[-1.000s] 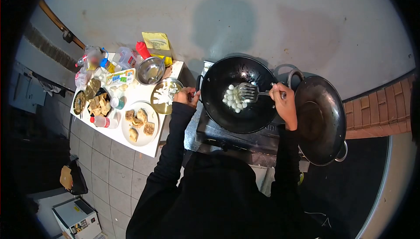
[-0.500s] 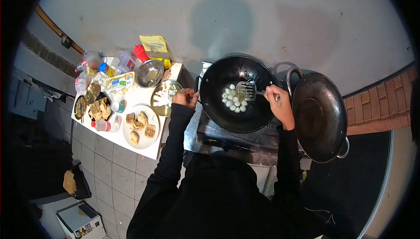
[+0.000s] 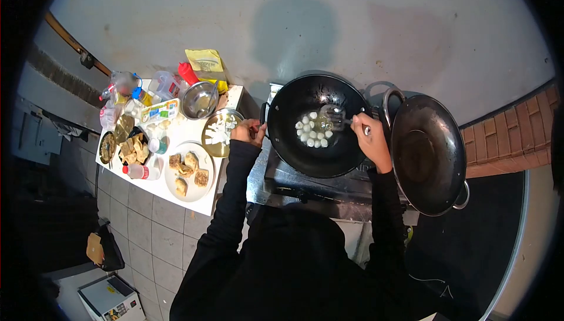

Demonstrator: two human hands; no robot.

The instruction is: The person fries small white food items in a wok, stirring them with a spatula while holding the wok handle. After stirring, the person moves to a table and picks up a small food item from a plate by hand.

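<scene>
A black wok (image 3: 320,159) sits on the stove (image 3: 282,177), with several small white balls (image 3: 310,133) in oil at its middle. My left hand (image 3: 249,131) is closed on the wok's left side handle. In my right hand (image 3: 371,136) is the handle of a slotted spatula (image 3: 337,119); its slightly blurred head is in the oil, just right of the white balls. Left of my left hand stands a metal bowl (image 3: 223,147) of white pieces in liquid.
A second, darker wok (image 3: 420,162) stands right of my right hand. On the white table (image 3: 202,204) at left are a plate (image 3: 188,190) of browned fried pieces, a steel bowl (image 3: 200,100), a red-capped bottle (image 3: 136,171) and a yellow packet (image 3: 207,62). A wall rises behind the stove.
The spatula head has shifted slightly right and up in the wok, away from the balls. The balls have drifted a little left. My left hand stays on the handle.
</scene>
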